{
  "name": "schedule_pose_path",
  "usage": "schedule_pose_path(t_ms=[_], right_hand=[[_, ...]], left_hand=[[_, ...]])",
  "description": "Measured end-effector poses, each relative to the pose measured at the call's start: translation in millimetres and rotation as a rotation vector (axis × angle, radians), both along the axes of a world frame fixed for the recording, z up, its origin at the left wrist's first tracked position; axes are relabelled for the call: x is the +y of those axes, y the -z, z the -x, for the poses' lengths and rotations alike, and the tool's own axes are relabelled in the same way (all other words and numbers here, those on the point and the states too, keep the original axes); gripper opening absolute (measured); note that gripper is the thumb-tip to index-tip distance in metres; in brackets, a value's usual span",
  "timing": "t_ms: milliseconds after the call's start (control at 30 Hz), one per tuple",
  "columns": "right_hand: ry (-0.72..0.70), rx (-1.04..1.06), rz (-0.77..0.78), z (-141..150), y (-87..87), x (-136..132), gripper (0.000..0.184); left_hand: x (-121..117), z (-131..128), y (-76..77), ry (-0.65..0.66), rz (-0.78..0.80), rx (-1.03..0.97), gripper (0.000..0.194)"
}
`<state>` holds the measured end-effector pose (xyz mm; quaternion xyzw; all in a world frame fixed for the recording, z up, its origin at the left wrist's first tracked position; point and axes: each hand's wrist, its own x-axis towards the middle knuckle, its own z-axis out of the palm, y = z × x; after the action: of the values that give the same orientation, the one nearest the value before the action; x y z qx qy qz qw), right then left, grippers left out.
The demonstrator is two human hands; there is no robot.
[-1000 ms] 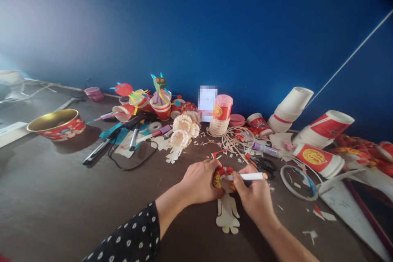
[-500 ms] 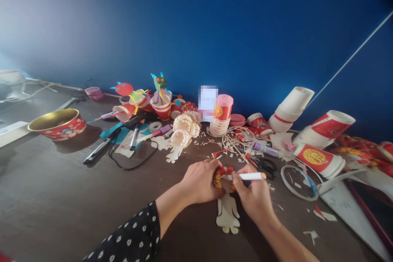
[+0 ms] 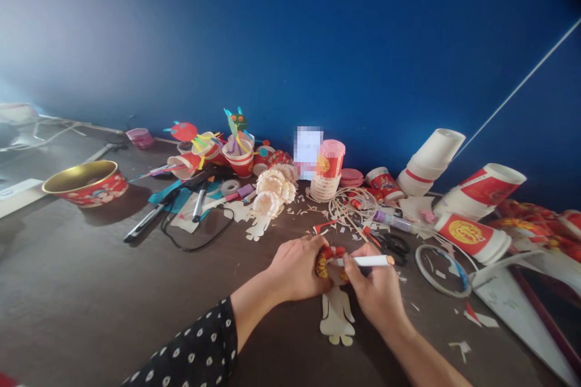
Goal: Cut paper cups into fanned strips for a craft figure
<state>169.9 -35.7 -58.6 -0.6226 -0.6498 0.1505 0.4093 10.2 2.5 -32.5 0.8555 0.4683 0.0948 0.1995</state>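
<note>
My left hand (image 3: 297,269) grips a small red-and-gold paper piece (image 3: 327,262) against the tabletop, covering part of it. My right hand (image 3: 374,290) holds a white marker (image 3: 368,260) with an orange end, and its tip points left at the red-and-gold piece. Whether the tip touches the piece is hard to tell. Beneath my hands lies a cream paper cutout (image 3: 336,320) shaped like a figure, with its upper part hidden.
The dark table (image 3: 91,290) is strewn with paper scraps. Black scissors (image 3: 394,244) and a wire hoop (image 3: 442,270) lie to the right, beyond them red and white paper cups (image 3: 472,237). Pleated paper rosettes (image 3: 271,189) and a gold-lined red tin bowl (image 3: 86,184) lie farther left.
The view has shifted very slightly. My hands, the marker and the red-and-gold piece stay in nearly the same place.
</note>
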Motion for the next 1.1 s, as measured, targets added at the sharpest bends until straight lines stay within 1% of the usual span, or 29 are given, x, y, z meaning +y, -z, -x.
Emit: schedule_pose_path(t_ms=[333,500,767,1100], right_hand=[[-0.014,0.006,0.026,0.1,0.7,0.1,0.023],[-0.027,0.013,0.022,0.3,0.7,0.1,0.021],[0.027,-0.043,0.025,-0.6,1.8,0.0,0.023],[0.056,-0.038,-0.015,0.6,-0.7,0.3,0.024]], left_hand=[[-0.1,0.2,1.4,0.002,-0.015,-0.013,0.041],[-0.5,-0.4,-1.5,-0.008,0.021,0.014,0.042],[0.1,-0.5,0.1,-0.001,0.001,0.009,0.041],[0.5,1.8,4.6,0.009,-0.022,-0.047,0.041]])
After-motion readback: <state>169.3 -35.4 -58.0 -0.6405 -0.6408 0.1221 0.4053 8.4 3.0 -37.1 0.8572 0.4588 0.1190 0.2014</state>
